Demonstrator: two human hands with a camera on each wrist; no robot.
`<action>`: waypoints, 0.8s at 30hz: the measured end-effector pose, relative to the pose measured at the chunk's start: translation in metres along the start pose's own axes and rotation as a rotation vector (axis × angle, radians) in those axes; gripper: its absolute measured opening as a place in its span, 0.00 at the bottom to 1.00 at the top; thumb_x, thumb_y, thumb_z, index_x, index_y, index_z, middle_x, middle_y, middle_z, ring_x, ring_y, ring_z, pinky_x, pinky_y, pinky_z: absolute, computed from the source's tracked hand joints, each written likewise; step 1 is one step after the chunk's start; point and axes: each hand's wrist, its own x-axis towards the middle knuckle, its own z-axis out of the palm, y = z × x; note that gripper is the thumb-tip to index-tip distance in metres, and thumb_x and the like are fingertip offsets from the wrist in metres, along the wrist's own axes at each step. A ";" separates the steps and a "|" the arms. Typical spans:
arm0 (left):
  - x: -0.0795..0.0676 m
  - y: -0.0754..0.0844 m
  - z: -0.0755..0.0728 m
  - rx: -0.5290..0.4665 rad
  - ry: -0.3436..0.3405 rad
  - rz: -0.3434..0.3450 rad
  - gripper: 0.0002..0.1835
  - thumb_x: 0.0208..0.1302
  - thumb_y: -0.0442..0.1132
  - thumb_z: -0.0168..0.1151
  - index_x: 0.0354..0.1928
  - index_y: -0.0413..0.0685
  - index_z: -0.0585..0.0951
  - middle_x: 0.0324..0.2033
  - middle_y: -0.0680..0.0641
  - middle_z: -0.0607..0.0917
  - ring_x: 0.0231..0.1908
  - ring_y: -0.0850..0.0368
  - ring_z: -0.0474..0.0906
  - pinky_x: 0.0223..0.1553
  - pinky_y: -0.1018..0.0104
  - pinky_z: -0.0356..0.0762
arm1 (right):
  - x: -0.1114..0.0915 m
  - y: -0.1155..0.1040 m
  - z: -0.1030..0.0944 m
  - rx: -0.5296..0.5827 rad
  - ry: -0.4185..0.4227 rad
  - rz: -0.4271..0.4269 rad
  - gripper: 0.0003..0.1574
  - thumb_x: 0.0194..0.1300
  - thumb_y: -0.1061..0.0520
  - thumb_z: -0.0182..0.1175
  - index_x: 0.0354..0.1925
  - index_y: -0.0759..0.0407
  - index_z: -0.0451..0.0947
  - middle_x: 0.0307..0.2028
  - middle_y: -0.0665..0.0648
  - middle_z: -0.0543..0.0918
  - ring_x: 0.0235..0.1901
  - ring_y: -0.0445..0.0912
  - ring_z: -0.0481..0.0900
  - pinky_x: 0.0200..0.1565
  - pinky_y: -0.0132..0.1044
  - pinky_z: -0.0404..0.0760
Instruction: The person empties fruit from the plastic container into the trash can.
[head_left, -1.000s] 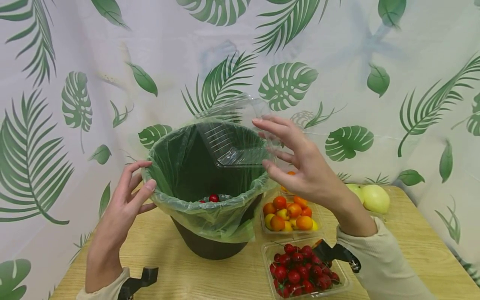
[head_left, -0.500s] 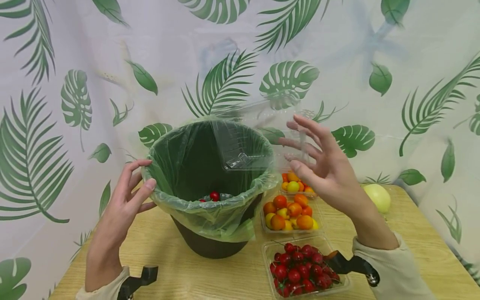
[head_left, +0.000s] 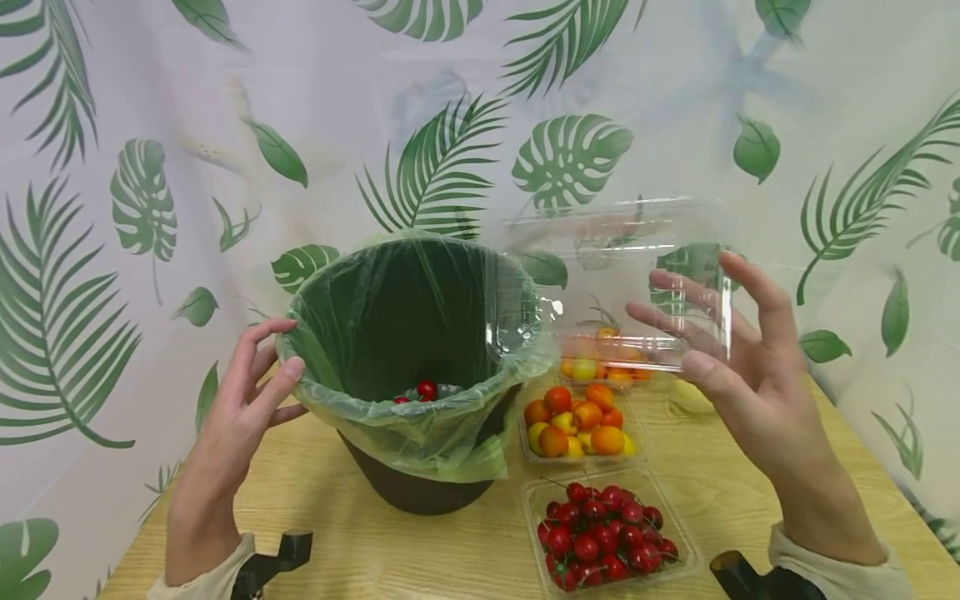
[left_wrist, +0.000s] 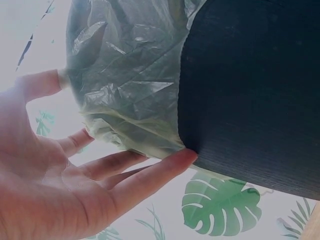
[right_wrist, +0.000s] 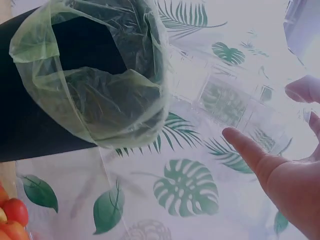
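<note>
My left hand (head_left: 240, 400) touches the left side of a black trash bin (head_left: 423, 496) lined with a translucent green bag (head_left: 420, 437). Its fingers (left_wrist: 150, 177) reach fairly straight along the bag and bin wall, the thumb near the rim. To the right of the bin, my right hand (head_left: 765, 383) grips the right end of a clear plastic fruit box (head_left: 600, 250) raised above the table, thumb at its lower edge. The box's left end overlaps the bin's right rim in the head view. A few red cherries (head_left: 427, 390) show low in the bin opening.
A clear tray of cherries (head_left: 600, 533) stands front right of the bin. Behind it sits a tray of small orange and yellow fruit (head_left: 577, 425), then another similar tray (head_left: 581, 371), partly covered. A pale round fruit (head_left: 690, 398) lies near my right hand. A leaf-patterned curtain (head_left: 450, 83) hangs behind.
My right hand has moved right with the clear plastic fruit box, bringing it from over the bin opening to beside it. My left hand has stayed at the bin's rim.
</note>
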 end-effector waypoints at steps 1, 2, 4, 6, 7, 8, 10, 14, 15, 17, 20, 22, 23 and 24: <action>0.000 0.000 0.000 -0.002 -0.001 0.002 0.25 0.82 0.41 0.49 0.75 0.54 0.60 0.73 0.37 0.62 0.59 0.54 0.78 0.46 0.66 0.83 | -0.004 -0.001 -0.002 0.025 0.003 -0.014 0.47 0.71 0.81 0.38 0.80 0.56 0.42 0.73 0.80 0.51 0.69 0.65 0.68 0.62 0.48 0.77; 0.000 0.000 0.000 0.000 -0.003 0.003 0.25 0.82 0.41 0.49 0.75 0.53 0.60 0.73 0.37 0.62 0.60 0.55 0.77 0.46 0.67 0.83 | -0.008 -0.002 -0.004 0.047 0.006 -0.026 0.47 0.70 0.82 0.37 0.80 0.56 0.42 0.73 0.80 0.50 0.69 0.66 0.68 0.62 0.48 0.77; 0.000 -0.001 0.001 0.003 -0.006 0.004 0.25 0.82 0.41 0.48 0.75 0.53 0.60 0.73 0.37 0.62 0.60 0.55 0.77 0.46 0.67 0.83 | -0.016 -0.005 -0.008 0.083 0.012 -0.042 0.48 0.70 0.82 0.35 0.80 0.56 0.41 0.73 0.80 0.49 0.70 0.67 0.67 0.63 0.50 0.76; 0.000 -0.001 0.001 0.005 -0.005 0.004 0.25 0.82 0.41 0.48 0.75 0.54 0.60 0.73 0.38 0.61 0.62 0.55 0.75 0.46 0.67 0.82 | -0.024 -0.008 -0.013 0.115 0.016 -0.054 0.49 0.69 0.83 0.34 0.80 0.55 0.40 0.74 0.80 0.49 0.70 0.67 0.66 0.64 0.51 0.74; 0.000 -0.001 0.001 0.005 -0.004 0.003 0.25 0.82 0.41 0.48 0.75 0.54 0.60 0.74 0.38 0.61 0.62 0.54 0.74 0.46 0.67 0.82 | -0.028 -0.008 -0.015 0.132 0.017 -0.058 0.49 0.69 0.83 0.34 0.80 0.55 0.39 0.74 0.80 0.49 0.70 0.67 0.66 0.64 0.51 0.74; 0.000 -0.001 0.002 0.007 -0.002 0.002 0.25 0.82 0.41 0.48 0.75 0.54 0.60 0.74 0.38 0.61 0.63 0.54 0.73 0.46 0.67 0.82 | -0.032 -0.009 -0.017 0.149 0.015 -0.064 0.49 0.69 0.84 0.34 0.80 0.56 0.39 0.74 0.79 0.49 0.70 0.67 0.66 0.64 0.52 0.74; -0.001 -0.001 0.002 0.006 0.000 0.002 0.25 0.82 0.41 0.48 0.75 0.54 0.60 0.74 0.39 0.60 0.64 0.54 0.72 0.46 0.67 0.82 | -0.041 -0.009 -0.021 0.177 0.011 -0.068 0.49 0.70 0.84 0.34 0.80 0.57 0.38 0.74 0.79 0.49 0.70 0.67 0.66 0.65 0.52 0.73; -0.002 -0.001 0.002 0.010 -0.002 0.000 0.25 0.82 0.41 0.48 0.75 0.54 0.60 0.74 0.39 0.61 0.64 0.52 0.72 0.46 0.67 0.82 | -0.061 -0.009 -0.032 0.220 -0.004 -0.079 0.48 0.70 0.84 0.34 0.79 0.58 0.36 0.74 0.79 0.50 0.71 0.68 0.65 0.65 0.53 0.73; -0.002 -0.001 0.003 0.012 -0.004 0.000 0.25 0.82 0.41 0.48 0.75 0.54 0.60 0.74 0.39 0.60 0.65 0.51 0.72 0.46 0.67 0.82 | -0.066 -0.010 -0.035 0.215 -0.001 -0.071 0.48 0.70 0.83 0.33 0.80 0.58 0.35 0.75 0.78 0.50 0.71 0.67 0.64 0.65 0.52 0.73; -0.001 -0.001 0.003 0.017 -0.006 -0.002 0.25 0.82 0.41 0.48 0.75 0.54 0.60 0.75 0.39 0.60 0.66 0.47 0.70 0.46 0.67 0.82 | -0.075 -0.011 -0.044 0.216 -0.004 -0.066 0.48 0.70 0.83 0.32 0.80 0.59 0.33 0.74 0.77 0.51 0.71 0.67 0.64 0.65 0.52 0.73; 0.000 0.000 0.002 0.017 -0.002 0.000 0.25 0.82 0.41 0.48 0.75 0.54 0.60 0.76 0.39 0.58 0.68 0.40 0.67 0.46 0.67 0.82 | -0.086 -0.012 -0.057 0.203 0.000 -0.056 0.47 0.71 0.83 0.31 0.80 0.59 0.32 0.74 0.76 0.53 0.71 0.66 0.65 0.64 0.50 0.75; 0.000 -0.001 0.002 0.014 -0.003 0.002 0.25 0.82 0.41 0.48 0.75 0.54 0.60 0.77 0.39 0.56 0.70 0.37 0.63 0.46 0.67 0.82 | -0.092 -0.013 -0.065 0.196 0.015 -0.058 0.47 0.70 0.83 0.29 0.80 0.60 0.31 0.74 0.75 0.54 0.71 0.65 0.66 0.62 0.49 0.76; 0.000 -0.001 0.002 0.010 -0.004 0.002 0.25 0.82 0.41 0.48 0.75 0.54 0.60 0.77 0.39 0.55 0.71 0.36 0.62 0.46 0.67 0.82 | -0.094 -0.014 -0.069 0.180 0.031 -0.055 0.47 0.70 0.83 0.29 0.80 0.60 0.31 0.74 0.74 0.55 0.71 0.64 0.67 0.62 0.48 0.77; -0.001 -0.001 0.002 0.009 -0.003 0.001 0.25 0.82 0.41 0.48 0.75 0.54 0.60 0.77 0.39 0.55 0.72 0.35 0.60 0.46 0.68 0.82 | -0.097 -0.014 -0.073 0.160 0.050 -0.049 0.47 0.70 0.83 0.28 0.80 0.60 0.31 0.73 0.74 0.55 0.70 0.64 0.68 0.61 0.47 0.78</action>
